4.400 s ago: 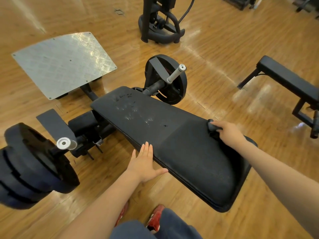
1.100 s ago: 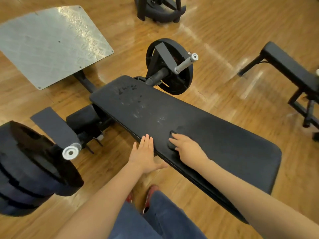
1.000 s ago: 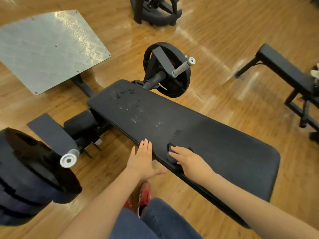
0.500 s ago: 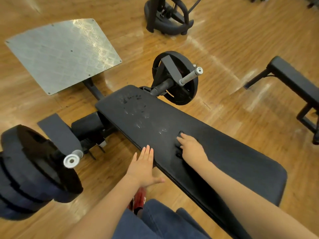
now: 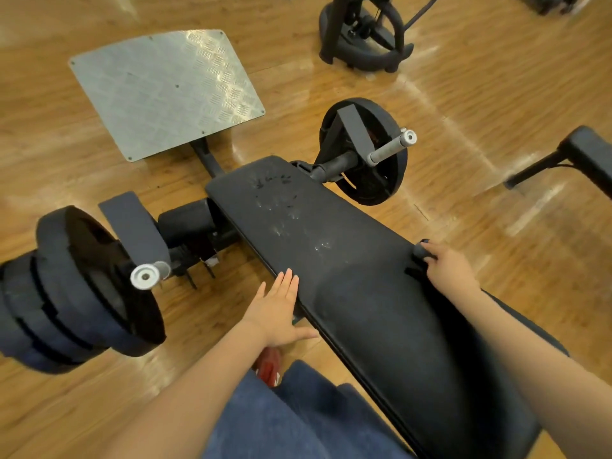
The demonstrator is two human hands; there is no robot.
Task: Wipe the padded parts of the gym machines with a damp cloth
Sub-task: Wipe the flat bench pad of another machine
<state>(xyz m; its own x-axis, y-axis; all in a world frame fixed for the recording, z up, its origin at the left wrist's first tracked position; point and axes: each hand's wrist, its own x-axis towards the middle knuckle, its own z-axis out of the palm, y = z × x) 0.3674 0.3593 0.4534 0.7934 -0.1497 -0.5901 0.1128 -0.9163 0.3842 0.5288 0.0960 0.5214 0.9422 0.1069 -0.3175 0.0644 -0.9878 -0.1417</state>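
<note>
A long black padded bench (image 5: pixel 357 293) of a gym machine runs from the middle to the lower right. Its far end shows wet marks. My right hand (image 5: pixel 448 271) presses a dark cloth (image 5: pixel 421 250) on the pad's far edge; the cloth is mostly hidden under my fingers. My left hand (image 5: pixel 281 309) lies flat with fingers together against the pad's near edge, holding nothing.
Stacked black weight plates (image 5: pixel 76 293) on a steel peg stand at the left, one plate (image 5: pixel 364 154) beyond the bench. A checkered metal footplate (image 5: pixel 165 91) lies at the upper left. Another bench (image 5: pixel 586 157) and a machine base (image 5: pixel 364 38) stand on the wood floor.
My right hand has slid the cloth across the pad from its near side to its far edge. My left hand has stayed on the near edge.
</note>
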